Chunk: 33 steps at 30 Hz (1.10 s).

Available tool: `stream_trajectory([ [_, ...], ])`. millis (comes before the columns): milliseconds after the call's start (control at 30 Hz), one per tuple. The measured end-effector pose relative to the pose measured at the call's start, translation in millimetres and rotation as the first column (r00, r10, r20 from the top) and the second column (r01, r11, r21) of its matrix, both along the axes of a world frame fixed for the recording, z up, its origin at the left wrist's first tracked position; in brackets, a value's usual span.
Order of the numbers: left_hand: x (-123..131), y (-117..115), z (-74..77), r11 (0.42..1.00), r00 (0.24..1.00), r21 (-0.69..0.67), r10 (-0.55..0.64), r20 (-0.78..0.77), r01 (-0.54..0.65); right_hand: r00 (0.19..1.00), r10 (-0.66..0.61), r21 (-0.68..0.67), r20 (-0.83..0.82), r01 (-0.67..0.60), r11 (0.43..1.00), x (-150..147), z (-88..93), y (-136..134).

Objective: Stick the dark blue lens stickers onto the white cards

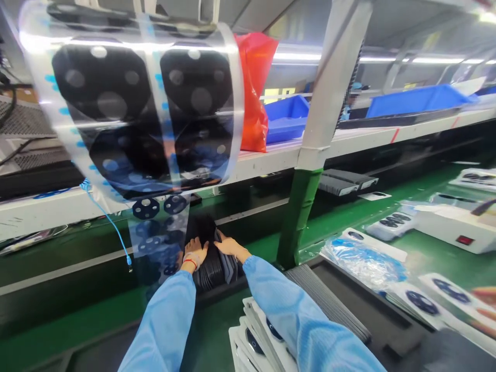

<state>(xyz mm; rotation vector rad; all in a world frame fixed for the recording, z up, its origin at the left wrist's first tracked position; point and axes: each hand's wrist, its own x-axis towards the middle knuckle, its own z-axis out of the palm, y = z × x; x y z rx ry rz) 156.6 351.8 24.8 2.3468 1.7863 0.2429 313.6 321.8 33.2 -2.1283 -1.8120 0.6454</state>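
Both my hands reach forward to a row of thin black panels standing on edge, packed close together beneath the shelf. My left hand, with a red band at its wrist, presses on the left side of the row, its fingers against the panels. On the right side, my right hand has its fingers round the dark panels' upper edges. The fingertips of both hands are partly hidden. A stack of white panels with dark round cut-outs lies nearer, below my right sleeve.
A roll of clear film with black stickers hangs at upper left. A green-wrapped post stands right of my hands. A dark tray holds grey panels. Blue-and-clear film lies right; another person's hand shows at the edge.
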Motion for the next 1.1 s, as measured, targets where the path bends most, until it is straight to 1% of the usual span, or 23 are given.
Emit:
stream_trajectory([
  [100, -0.7, 0.0, 3.6, 0.999, 0.999, -0.026, -0.023, 0.036, 0.024, 1.000, -0.016, 0.011, 0.019, 0.016, 1.000, -4.8, 4.4, 2.6],
  [233, -8.2, -2.1, 7.4, 0.999, 0.997, -0.013, -0.048, 0.065, 0.049, 0.998, -0.037, 0.035, 0.049, 0.035, 0.999, -13.6, 9.9, 8.3],
  [333, -8.2, -2.5, 6.3, 0.999, 0.997, 0.005, -0.054, 0.060, 0.054, 0.995, -0.074, 0.053, 0.071, 0.070, 0.996, -19.7, 7.7, 5.8],
  [400, -3.4, -0.3, 5.2, 0.998, 0.996, 0.018, -0.068, 0.049, 0.067, 0.991, -0.095, 0.096, 0.094, 0.086, 0.992, -23.5, 3.8, 2.8],
  [433, -0.1, 1.3, 5.0, 0.997, 0.996, 0.024, -0.081, 0.044, 0.080, 0.990, -0.090, 0.127, 0.105, 0.076, 0.989, -25.1, 1.8, 2.2],
  [500, 6.8, 4.9, 5.2, 0.993, 0.992, 0.032, -0.119, 0.031, 0.118, 0.991, -0.041, 0.179, 0.124, 0.018, 0.984, -27.0, -1.8, 4.3],
  [633, 13.3, 7.5, 6.3, 0.980, 0.980, 0.036, -0.196, -0.011, 0.197, 0.987, 0.086, 0.196, 0.132, -0.111, 0.974, -26.1, -6.8, 16.5],
  [700, 12.1, 5.8, 6.1, 0.972, 0.973, 0.035, -0.229, -0.028, 0.230, 0.986, 0.108, 0.205, 0.127, -0.132, 0.970, -24.6, -10.7, 19.7],
  [800, 9.2, 1.8, 3.9, 0.963, 0.963, 0.036, -0.266, -0.038, 0.268, 0.988, 0.101, 0.220, 0.118, -0.125, 0.967, -21.3, -19.5, 19.7],
  [867, 8.9, -0.1, 1.2, 0.963, 0.963, 0.040, -0.266, -0.034, 0.267, 0.989, 0.095, 0.218, 0.113, -0.118, 0.969, -18.0, -25.5, 21.0],
  [933, 10.3, -0.5, -1.2, 0.969, 0.970, 0.048, -0.241, -0.024, 0.242, 0.989, 0.099, 0.209, 0.106, -0.119, 0.971, -14.7, -29.8, 26.1],
  [1000, 13.1, -0.1, -2.1, 0.978, 0.980, 0.057, -0.199, -0.015, 0.199, 0.990, 0.108, 0.204, 0.091, -0.125, 0.971, -12.5, -31.8, 33.7],
  [1100, 17.0, -1.7, 1.0, 0.990, 0.993, 0.085, -0.115, -0.002, 0.114, 0.992, 0.115, 0.223, 0.046, -0.122, 0.967, -10.8, -32.1, 42.6],
])
